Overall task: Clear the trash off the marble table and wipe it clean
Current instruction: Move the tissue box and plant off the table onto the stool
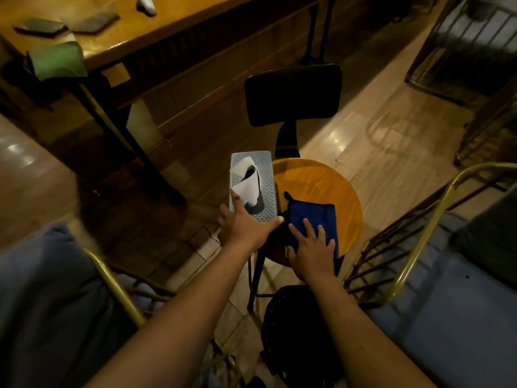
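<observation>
A grey tissue box (264,175) with a white tissue (246,182) sticking out of its slot rests on the left edge of a round wooden chair seat (321,186). My left hand (246,225) grips the box's near end, thumb on one side and fingers on the other. A folded blue cloth (316,217) lies on the seat beside the box. My right hand (313,250) lies flat on the cloth with fingers spread. No marble table is in view.
The chair has a black backrest (293,93). A wooden table (134,32) stands at the back left with dark flat items and a green pouch (57,61). Brass-framed seats with blue cushions (436,312) flank me. A black perforated bin (299,331) sits below.
</observation>
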Motion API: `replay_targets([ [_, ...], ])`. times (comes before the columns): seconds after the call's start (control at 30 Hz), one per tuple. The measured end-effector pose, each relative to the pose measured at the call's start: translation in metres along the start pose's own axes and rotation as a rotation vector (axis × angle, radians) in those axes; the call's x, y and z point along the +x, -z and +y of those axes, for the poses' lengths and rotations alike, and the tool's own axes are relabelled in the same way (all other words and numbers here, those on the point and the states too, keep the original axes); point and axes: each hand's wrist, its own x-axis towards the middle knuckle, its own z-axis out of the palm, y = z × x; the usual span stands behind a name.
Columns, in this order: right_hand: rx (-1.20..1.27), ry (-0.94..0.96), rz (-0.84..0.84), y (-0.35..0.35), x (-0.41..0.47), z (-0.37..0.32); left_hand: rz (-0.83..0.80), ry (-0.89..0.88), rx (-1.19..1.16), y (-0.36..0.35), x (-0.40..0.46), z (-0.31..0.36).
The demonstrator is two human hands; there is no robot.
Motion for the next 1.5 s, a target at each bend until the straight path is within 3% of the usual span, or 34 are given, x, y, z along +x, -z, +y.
replay_targets([
  [0.3,-0.005,-0.03,-0.038,0.018,0.03,0.034,-0.046,0.009,0.154,-0.019,-0.012,0.023],
  [0.93,0.038,-0.02,-0.059,0.018,0.023,0.032,-0.054,-0.046,0.135,-0.012,-0.012,0.016],
  [1.2,0.098,-0.128,0.235,0.022,-0.043,0.018,0.078,-0.236,0.279,0.003,-0.06,-0.019],
  [1.3,0.107,-0.188,0.336,0.022,-0.089,0.016,0.095,-0.417,0.371,0.002,-0.09,-0.041],
  [1.5,0.137,-0.391,0.592,0.013,-0.222,0.022,-0.018,-0.831,0.532,-0.003,-0.165,-0.066],
])
